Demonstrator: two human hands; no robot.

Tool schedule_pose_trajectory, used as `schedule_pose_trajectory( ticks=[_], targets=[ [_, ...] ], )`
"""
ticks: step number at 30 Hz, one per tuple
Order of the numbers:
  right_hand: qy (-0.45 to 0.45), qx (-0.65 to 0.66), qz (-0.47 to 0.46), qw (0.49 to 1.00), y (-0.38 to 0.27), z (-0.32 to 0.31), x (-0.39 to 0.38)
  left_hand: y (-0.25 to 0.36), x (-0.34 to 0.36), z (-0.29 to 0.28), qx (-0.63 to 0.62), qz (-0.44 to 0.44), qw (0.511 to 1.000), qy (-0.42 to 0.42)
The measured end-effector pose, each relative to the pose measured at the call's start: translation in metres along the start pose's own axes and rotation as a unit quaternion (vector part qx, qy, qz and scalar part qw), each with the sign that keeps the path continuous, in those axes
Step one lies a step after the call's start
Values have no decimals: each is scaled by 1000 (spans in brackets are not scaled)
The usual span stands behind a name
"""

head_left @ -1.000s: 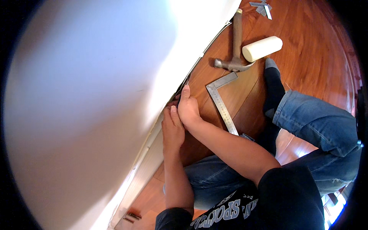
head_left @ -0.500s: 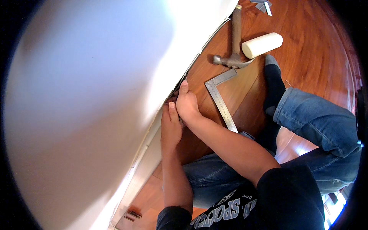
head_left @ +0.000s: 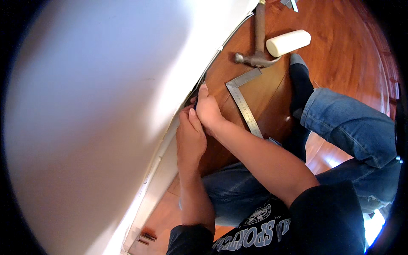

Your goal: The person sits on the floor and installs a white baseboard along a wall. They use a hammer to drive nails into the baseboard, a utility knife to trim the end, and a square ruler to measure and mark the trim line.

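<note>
My right hand (head_left: 209,111) is curled at the foot of the white wall (head_left: 106,106), its thumb stretched along a narrow dark strip or blade at the floor edge. Most of that thing is hidden by the fingers, and its kind cannot be made out. Just below, my left hand (head_left: 190,138) is closed too, its fingertips meeting the right palm close to the wall. What the left fingers pinch is out of sight. To the right of the hands, a metal try square (head_left: 242,102) lies on the wooden floor (head_left: 335,55).
A claw hammer (head_left: 259,40) lies beyond the square, head towards me. Beside it is a cream-coloured cylinder (head_left: 289,43). Small grey flat pieces (head_left: 290,4) sit at the far edge. My socked foot (head_left: 300,85) rests right of the square. Small brown pieces (head_left: 147,238) lie lower left.
My left hand has turned slightly and come up closer against the right hand. The view has shifted a little, so the tools appear higher. Both hands stay at the wall's foot.
</note>
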State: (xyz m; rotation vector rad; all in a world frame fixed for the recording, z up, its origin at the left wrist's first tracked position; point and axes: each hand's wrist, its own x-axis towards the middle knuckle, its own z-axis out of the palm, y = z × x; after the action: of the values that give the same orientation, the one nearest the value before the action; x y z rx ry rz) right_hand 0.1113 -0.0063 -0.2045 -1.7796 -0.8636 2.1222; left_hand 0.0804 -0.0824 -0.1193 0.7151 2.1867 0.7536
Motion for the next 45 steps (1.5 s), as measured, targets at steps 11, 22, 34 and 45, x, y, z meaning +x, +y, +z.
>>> schedule_pose_trajectory(
  ticks=[11, 22, 34, 45],
  targets=[
    [-5, -36, -10, 999, 14, -2, -6, 4, -12, -7, 24, -49, 998, -22],
    [-20, -18, -21, 999, 27, -2, -2, -10, -14, 0, 19, -39, 999, -3],
    [-21, 114, 23, 993, -3, 4, -17, 7, -10, -8, 15, -15, 1000, 19],
    [58, -143, 9, 988, 56, 55, -40, -53, -39, -41, 16, -51, 998, 14]
  ],
)
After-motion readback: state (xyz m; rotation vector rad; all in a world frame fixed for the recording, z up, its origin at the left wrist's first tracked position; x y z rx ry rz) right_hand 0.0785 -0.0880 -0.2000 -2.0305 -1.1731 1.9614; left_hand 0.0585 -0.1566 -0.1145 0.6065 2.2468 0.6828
